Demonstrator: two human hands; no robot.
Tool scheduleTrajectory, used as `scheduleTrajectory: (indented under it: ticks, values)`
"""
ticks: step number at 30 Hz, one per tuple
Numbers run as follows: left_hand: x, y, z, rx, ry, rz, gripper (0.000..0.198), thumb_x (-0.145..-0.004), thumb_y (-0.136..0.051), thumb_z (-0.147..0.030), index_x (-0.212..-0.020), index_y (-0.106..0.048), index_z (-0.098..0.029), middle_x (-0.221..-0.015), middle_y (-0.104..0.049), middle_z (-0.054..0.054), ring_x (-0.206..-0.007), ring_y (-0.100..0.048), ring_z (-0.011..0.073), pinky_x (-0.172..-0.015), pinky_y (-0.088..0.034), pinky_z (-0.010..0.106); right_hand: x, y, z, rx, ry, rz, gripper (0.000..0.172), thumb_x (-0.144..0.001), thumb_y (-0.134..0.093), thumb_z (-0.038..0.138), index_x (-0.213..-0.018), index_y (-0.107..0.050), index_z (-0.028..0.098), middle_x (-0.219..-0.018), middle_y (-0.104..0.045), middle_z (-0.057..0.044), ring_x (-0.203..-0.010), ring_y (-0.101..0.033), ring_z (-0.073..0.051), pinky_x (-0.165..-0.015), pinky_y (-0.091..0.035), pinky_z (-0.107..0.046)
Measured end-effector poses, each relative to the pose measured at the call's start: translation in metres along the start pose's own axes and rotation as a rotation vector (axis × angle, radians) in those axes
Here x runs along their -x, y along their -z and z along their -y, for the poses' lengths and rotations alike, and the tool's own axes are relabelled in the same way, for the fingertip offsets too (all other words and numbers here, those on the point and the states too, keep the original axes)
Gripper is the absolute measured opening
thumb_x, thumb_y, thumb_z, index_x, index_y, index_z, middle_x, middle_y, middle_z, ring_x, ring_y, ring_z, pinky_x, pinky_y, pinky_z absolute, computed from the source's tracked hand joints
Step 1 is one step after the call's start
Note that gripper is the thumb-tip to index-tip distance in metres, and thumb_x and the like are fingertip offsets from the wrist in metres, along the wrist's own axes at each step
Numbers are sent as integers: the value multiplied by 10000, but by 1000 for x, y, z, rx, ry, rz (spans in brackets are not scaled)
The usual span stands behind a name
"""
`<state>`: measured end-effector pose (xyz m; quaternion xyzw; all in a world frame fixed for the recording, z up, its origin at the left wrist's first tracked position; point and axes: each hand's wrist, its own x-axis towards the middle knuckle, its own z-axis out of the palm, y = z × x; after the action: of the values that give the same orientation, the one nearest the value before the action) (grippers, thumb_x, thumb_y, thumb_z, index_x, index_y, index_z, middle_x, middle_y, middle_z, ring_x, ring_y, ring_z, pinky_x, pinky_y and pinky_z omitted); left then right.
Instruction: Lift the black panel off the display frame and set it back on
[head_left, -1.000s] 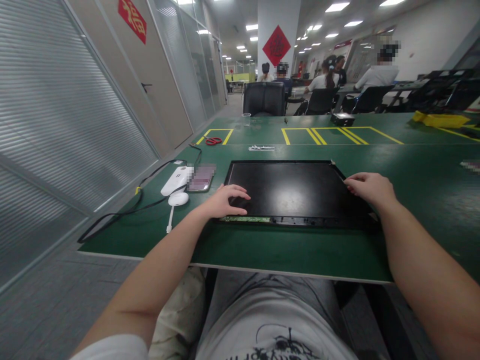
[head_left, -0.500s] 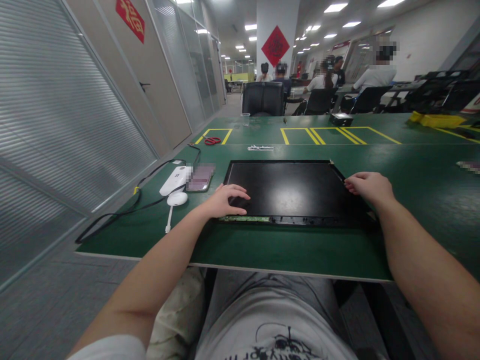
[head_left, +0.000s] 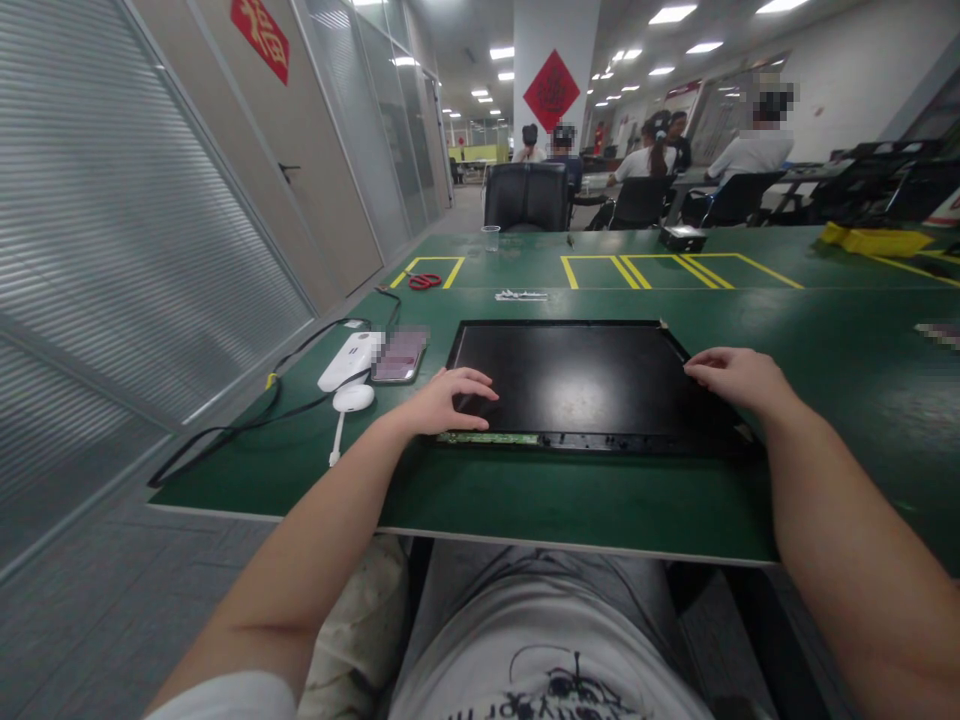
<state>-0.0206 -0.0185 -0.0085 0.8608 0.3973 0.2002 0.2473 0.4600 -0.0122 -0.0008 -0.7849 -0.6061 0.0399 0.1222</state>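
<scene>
A black display panel [head_left: 570, 375] lies flat on the green table, with a strip of green circuit board [head_left: 487, 438] along the left part of its near edge. My left hand [head_left: 450, 400] rests at the panel's left side, fingers spread over its lower left corner. At the right edge, my right hand [head_left: 739, 380] is closed, its fingertips pinched together at the panel's border. What lies between those fingertips is too small to make out. Small pale pieces show at the far right corner and the near right corner of the panel.
Left of the panel are a phone [head_left: 400, 357], a white device [head_left: 351, 360], a white round adapter [head_left: 352, 398] and black cables [head_left: 225, 430]. Farther back are red scissors [head_left: 424, 282], white strips [head_left: 521, 296], a clear cup [head_left: 490, 238] and a black box [head_left: 682, 238]. People sit beyond the table.
My right hand has shifted slightly left and its fingers now sit closer to the panel's right border. My left hand has barely moved.
</scene>
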Motion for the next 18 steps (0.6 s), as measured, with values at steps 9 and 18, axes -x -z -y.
scheduleTrajectory:
  ticks: [9,18]
  values:
    - [4,8,6,-42,-69,95,414,-805,-792,-463,-1183,-756,-298,-1411,-622,100,-1322,-566,314,-1169,-342,530,2,-6,-14,-47,289,318,1005,-622,-748,722,-1490,-552,254,-1259,-661,-157,-1159,-648,-361,-986,-544,-476]
    - [6,10,4,-55,-88,125,480,-828,-747,-392,-1285,-688,-255,-1517,-505,129,-1420,-477,317,-1186,-357,503,5,-4,-21,91,353,431,1270,-502,-776,785,-1620,-354,354,-1515,-469,-147,-1396,-450,-459,-1107,-448,-578]
